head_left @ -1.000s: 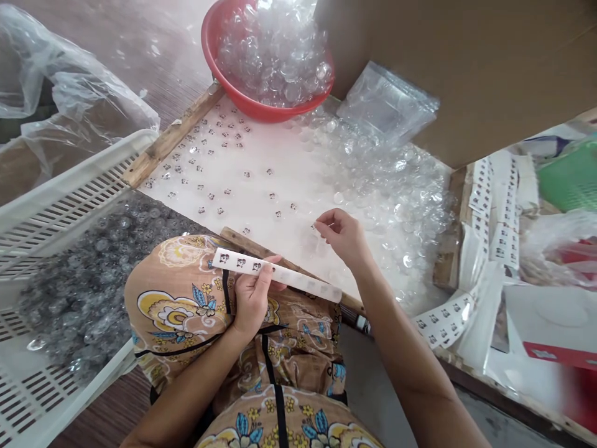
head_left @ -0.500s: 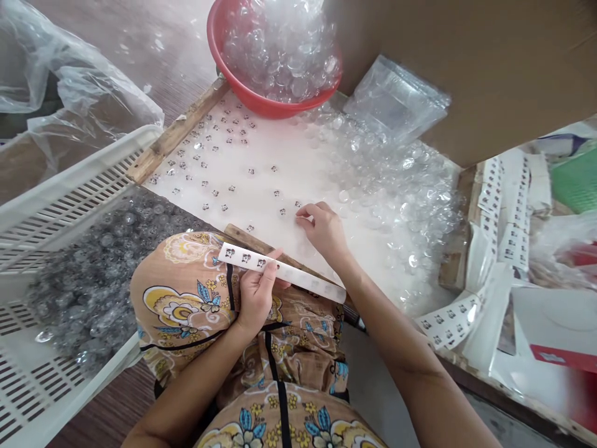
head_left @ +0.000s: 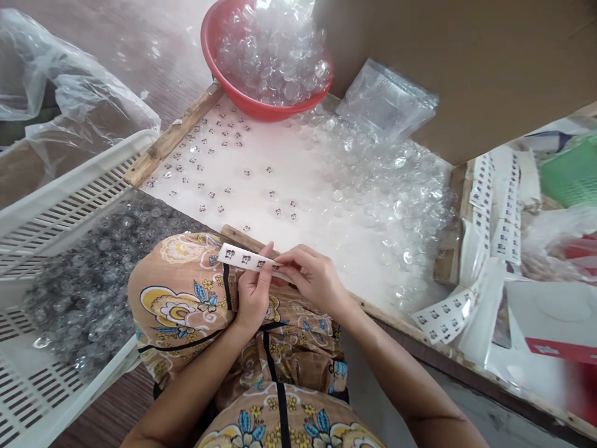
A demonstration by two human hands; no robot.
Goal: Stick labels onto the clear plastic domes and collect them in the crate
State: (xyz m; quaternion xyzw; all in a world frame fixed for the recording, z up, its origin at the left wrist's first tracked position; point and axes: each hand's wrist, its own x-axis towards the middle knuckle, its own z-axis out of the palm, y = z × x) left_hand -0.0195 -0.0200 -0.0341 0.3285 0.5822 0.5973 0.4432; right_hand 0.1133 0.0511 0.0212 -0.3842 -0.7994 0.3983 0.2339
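Over my lap, my left hand [head_left: 254,295] pinches a white sticker strip [head_left: 239,256] printed with small panda-like figures. My right hand [head_left: 314,277] has come to the strip's right part, thumb and fingertips pinched at a printed figure beside my left thumb. Whether a sticker has come loose between those fingertips is too small to tell. Beyond the hands, the white work board [head_left: 233,199] bears scattered clear discs with the same figures on its left side. Plain clear discs [head_left: 392,180] lie heaped on its right.
A red basin [head_left: 261,111] full of clear discs stands at the back. On the left a white slotted crate [head_left: 88,171] holds many discs. Wooden strips [head_left: 180,134] edge the board. More sticker sheets [head_left: 445,314] lie at right, near a cardboard panel [head_left: 466,74] and plastic bags [head_left: 387,99].
My right hand has moved from the board back toward me to the sticker strip. One more figured disc shows where its fingertips were. My left hand keeps its hold.
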